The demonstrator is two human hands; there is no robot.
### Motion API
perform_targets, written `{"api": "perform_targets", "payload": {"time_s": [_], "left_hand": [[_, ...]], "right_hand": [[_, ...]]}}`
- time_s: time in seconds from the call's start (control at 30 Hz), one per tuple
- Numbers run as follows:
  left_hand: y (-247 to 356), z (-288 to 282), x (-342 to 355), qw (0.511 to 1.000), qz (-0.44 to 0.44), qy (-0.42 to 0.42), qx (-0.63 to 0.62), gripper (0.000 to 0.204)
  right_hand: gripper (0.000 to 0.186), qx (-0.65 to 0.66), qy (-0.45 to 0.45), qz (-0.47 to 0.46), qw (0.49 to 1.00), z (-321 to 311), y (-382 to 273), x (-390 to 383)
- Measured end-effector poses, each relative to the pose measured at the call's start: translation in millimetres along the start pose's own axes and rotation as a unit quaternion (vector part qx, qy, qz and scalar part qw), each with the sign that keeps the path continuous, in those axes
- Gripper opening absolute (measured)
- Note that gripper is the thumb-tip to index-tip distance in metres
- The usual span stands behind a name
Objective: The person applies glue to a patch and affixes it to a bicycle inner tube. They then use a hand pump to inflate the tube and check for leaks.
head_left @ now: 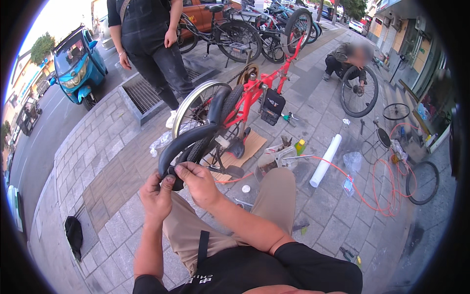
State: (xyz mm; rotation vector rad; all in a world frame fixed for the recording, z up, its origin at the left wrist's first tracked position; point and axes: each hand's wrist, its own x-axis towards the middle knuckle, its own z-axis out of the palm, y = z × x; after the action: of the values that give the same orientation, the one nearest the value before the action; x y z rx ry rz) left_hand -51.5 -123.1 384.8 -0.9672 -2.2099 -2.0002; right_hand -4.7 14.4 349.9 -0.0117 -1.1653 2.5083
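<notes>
Evidently, on paving [318, 210], the red bicycle [252, 96] stands upturned; work appears partway, the black inner tube [188, 139] exposed alongside, not yet enclosed. The tube's long axis arcs from upper right toward lower left; left hand [155, 197] and right hand [199, 185] pinch its near portion.

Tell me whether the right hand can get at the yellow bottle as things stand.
Probably not while the right hand pinches the black tube; otherwise, the yellow bottle looks uncovered on top.

Blue three-wheeler [77, 73] on the road [44, 142]
</notes>
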Motion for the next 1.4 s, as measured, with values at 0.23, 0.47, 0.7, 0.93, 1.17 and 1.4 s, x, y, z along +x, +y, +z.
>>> {"api": "perform_targets", "payload": {"time_s": [0.23,0.47,0.7,0.93,1.17,1.4], "left_hand": [[-8,-2,18,0.996,-0.05,-0.038,-0.059,0.025],[-18,6,5,0.989,-0.078,0.059,-0.108,0.023],[-16,11,-14,0.982,-0.116,0.123,-0.088,0.025],[2,19,-11,0.976,-0.099,0.087,0.171,0.028],[-7,10,-7,0.999,0.027,0.027,0.007,0.024],[-21,6,-1,1.0,0.012,-0.009,0.023,0.024]], "right_hand": [[0.022,0.124,-0.035,0.118,0.985,-8,-10,25],[0.03,-0.116,-0.047,0.047,0.991,-12,-6,9],[0.025,-0.146,-0.008,0.042,0.988,-10,23,14],[0.019,-0.37,0.037,-0.159,0.914,3,-7,-4],[0.032,0.025,-0.061,-0.004,0.998,-24,5,11],[0.042,0.122,-0.127,0.144,0.974,-34,-4,26]]}}
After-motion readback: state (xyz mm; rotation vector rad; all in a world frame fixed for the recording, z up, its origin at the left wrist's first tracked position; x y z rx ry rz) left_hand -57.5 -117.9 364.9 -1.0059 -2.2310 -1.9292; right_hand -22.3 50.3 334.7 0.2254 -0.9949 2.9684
